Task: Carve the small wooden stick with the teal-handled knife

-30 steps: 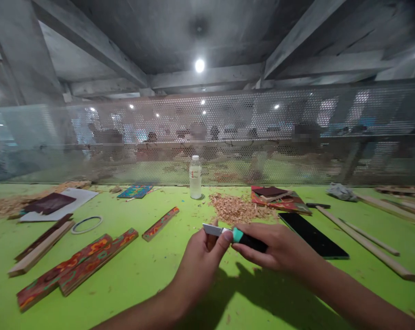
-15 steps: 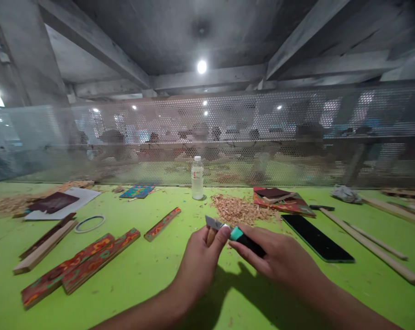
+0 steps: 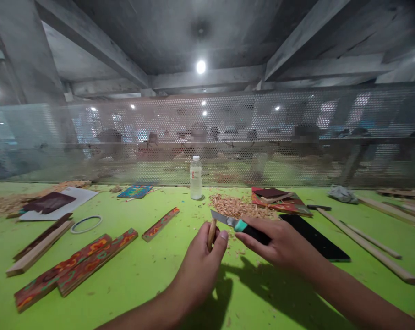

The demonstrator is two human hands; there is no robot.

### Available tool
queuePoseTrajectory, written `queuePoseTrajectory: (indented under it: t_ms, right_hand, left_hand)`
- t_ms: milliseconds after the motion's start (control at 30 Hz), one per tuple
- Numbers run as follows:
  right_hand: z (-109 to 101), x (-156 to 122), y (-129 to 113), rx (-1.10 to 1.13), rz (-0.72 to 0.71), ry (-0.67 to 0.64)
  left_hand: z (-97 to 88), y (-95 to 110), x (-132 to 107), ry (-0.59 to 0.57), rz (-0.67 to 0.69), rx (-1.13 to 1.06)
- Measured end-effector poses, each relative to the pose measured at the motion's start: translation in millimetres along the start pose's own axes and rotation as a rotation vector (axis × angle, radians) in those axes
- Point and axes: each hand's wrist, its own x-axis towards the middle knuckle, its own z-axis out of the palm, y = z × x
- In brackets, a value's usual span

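One knife (image 3: 232,222) hovers over the green, shaving-strewn table (image 3: 135,275) under concrete beams (image 3: 97,46).

Green table (image 3: 132,270): upright bottle (image 3: 195,178), wood shavings (image 3: 235,205), painted strips (image 3: 101,260).

Left hand (image 3: 201,259) gripping small wooden stick (image 3: 212,234); right hand (image 3: 279,238) holding knife (image 3: 241,225), blade (image 3: 222,217) near stick's tip.

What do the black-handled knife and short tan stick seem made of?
Grey blade: probably smooth metal, with dull sheen. Black-and-teal handle: perhaps plastic or rubber, matte, without highlights. Short tan stick: likely unpainted wood, from its plain colour.
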Motion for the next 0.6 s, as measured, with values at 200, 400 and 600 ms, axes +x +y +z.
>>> queuePoseTrajectory:
  t_ms: [200, 400, 600]
  right_hand:
    - [-2.7, 2.2, -1.7, 0.086, -0.061, -0.106]
    - [-6.0, 2.8, -5.0, 0.124, -0.118, -0.130]
    - [-6.4, 1.9, -0.4, 0.031, -0.073, -0.012]
  left_hand:
    - [0.6, 1.2, -3.0, -0.015, 0.091, 0.028]
    - [-2.1, 6.5, -6.2, -0.031, 0.088, 0.193]
    - [-1.4, 5.7, -4.4, -0.050, 0.125, 0.284]
